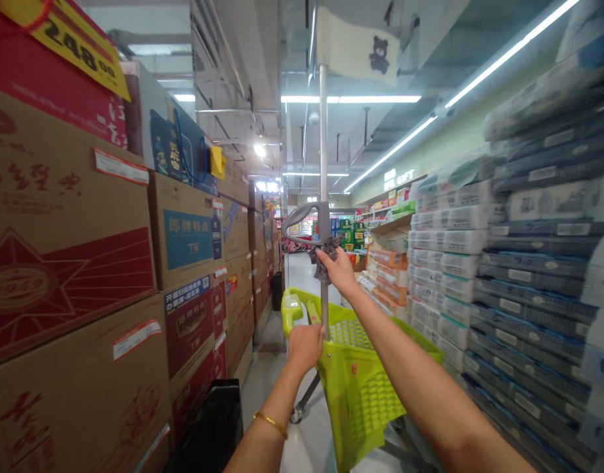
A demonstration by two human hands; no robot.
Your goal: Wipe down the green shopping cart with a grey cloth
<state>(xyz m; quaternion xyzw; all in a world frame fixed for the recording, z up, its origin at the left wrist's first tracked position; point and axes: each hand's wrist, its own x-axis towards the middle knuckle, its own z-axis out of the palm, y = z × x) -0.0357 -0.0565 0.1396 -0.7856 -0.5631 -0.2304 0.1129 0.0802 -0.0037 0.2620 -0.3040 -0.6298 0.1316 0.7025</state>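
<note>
A yellow-green shopping cart [354, 401] stands before me, tilted in the view. A tall metal pole [323, 144] rises from it and carries a pale flag [356, 49] with a dark bear print. My left hand [304, 347], with a gold bracelet at the wrist, is closed around the cart's handle near the pole's lower part. Higher up, my right hand [337, 268] presses a crumpled dark grey cloth [322, 274] around the pole. The cloth sits just under a grey loop-shaped grip [302, 223] on the pole. My palms hide part of the handle and the cloth.
Stacked cardboard cartons [70, 217] line the left side, with a black bin-like object [208, 427] low beside them. Packs of tissue paper [444, 256] and dark wrapped bundles [538, 289] are piled on the right. A pale floor aisle [302, 269] runs ahead.
</note>
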